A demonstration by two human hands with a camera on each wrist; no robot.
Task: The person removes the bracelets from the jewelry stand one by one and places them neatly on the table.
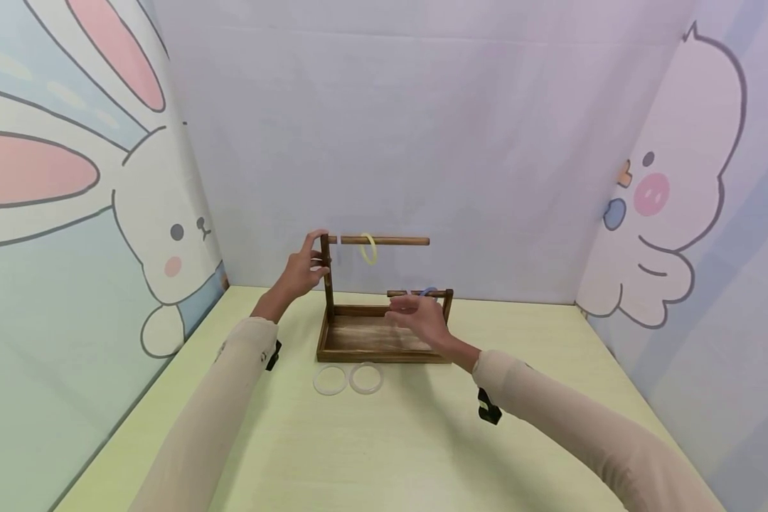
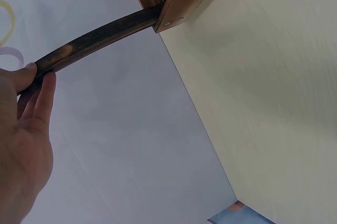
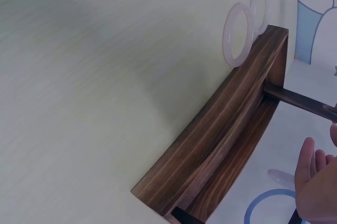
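My left hand (image 1: 301,273) pinches the tall post (image 1: 329,288) of the wooden stand (image 1: 384,357) near its top, while my right hand (image 1: 426,322), fingers seemingly extended, hovers by the short bar (image 1: 396,293) where the blue ring (image 3: 273,191) hangs.

**A Staged Corner With Nursery Looks**

From where I stand this seems a small booth set up for a recording, not a working kitchen or shop. The pale tabletop (image 1: 339,455) is closed in on three sides: a plain lilac-grey back panel (image 1: 384,142) with faint creases, a left panel (image 1: 51,327) printed with a big white rabbit (image 1: 156,235), and a right panel (image 1: 742,398) with a plump, pink-cheeked chick (image 1: 685,171). The drawings lend it a child's-room air. What says "set" to me is the gear: a black device (image 1: 273,355) at the left cuff, another black device (image 1: 488,407) at the right. Whether a home, studio or office lies beyond, I can't tell.
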